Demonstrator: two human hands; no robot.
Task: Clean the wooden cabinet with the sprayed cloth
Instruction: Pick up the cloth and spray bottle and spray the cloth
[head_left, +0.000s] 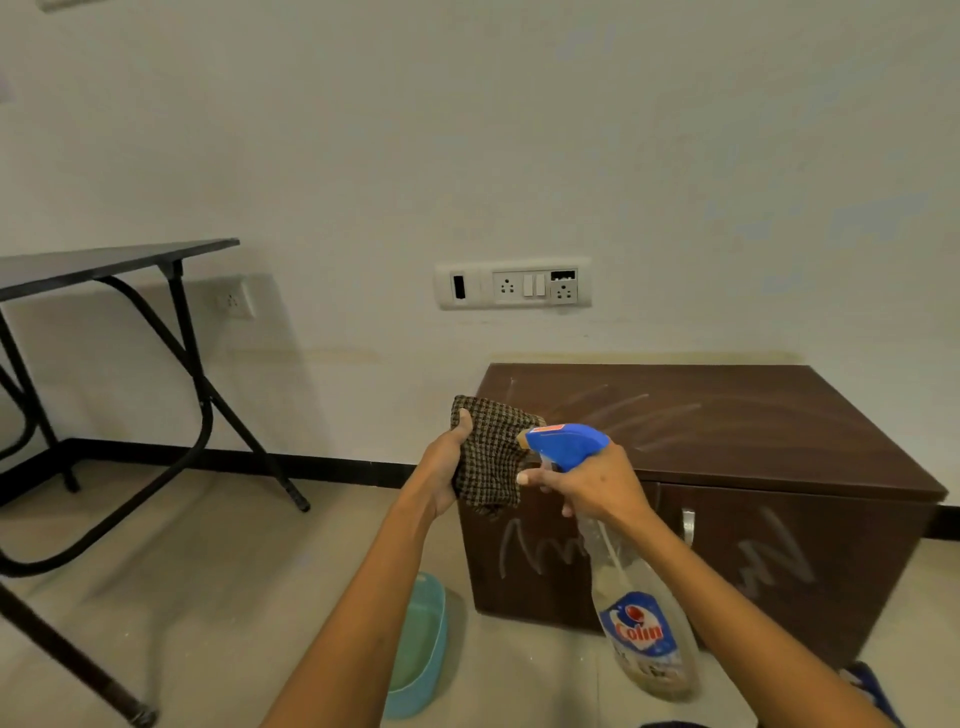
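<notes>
A low dark brown wooden cabinet (727, 426) stands against the wall at the right, with pale chalky scribbles on its top and both doors. My left hand (448, 462) holds up a brown checked cloth (491, 457) in front of the cabinet's left corner. My right hand (592, 486) grips a clear spray bottle (639, 613) with a blue trigger head, its nozzle pointing left at the cloth from very close. A finger rests on the trigger.
A light blue plastic tub (421, 649) sits on the floor below my left arm. A black folding table (104, 270) with metal legs stands at the left. A socket panel (514, 285) is on the wall above the cabinet.
</notes>
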